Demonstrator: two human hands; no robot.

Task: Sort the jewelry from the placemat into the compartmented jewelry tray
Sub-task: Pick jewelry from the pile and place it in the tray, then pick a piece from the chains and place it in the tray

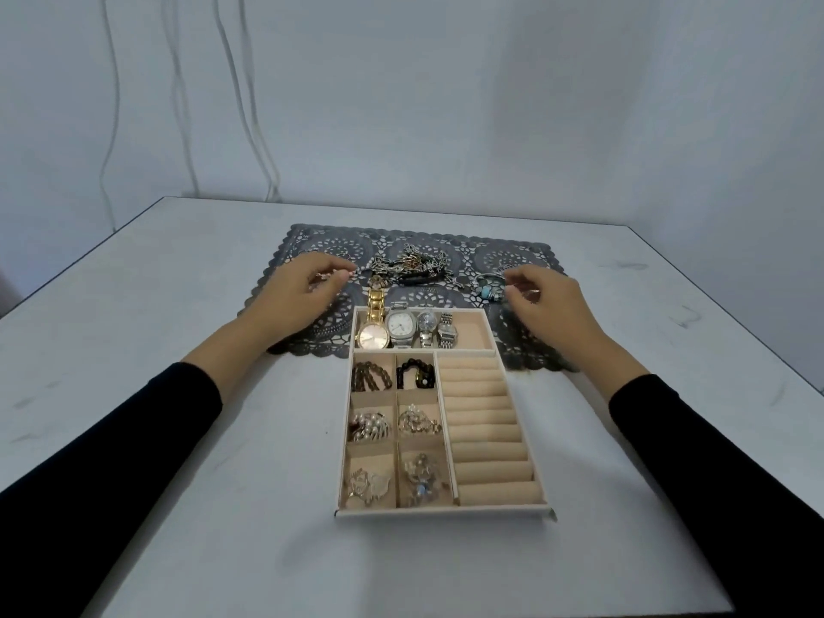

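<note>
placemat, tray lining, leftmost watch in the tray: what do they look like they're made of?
placemat: grey, matte, cut-through lace pattern with a scalloped edge; probably vinyl or a similar plastic, can't confirm.
tray lining: beige with a soft matte nap, padded ring rolls; looks like velvet or suede-like fabric.
leftmost watch: polished gold-toned metal; link band shows bright glints.

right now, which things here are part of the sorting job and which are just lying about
Job: tray, placemat, chain pile and blue bracelet on the placemat, watches in the tray's far compartment, left hand, right hand.

Not part of it: table, cables on the wall.
</note>
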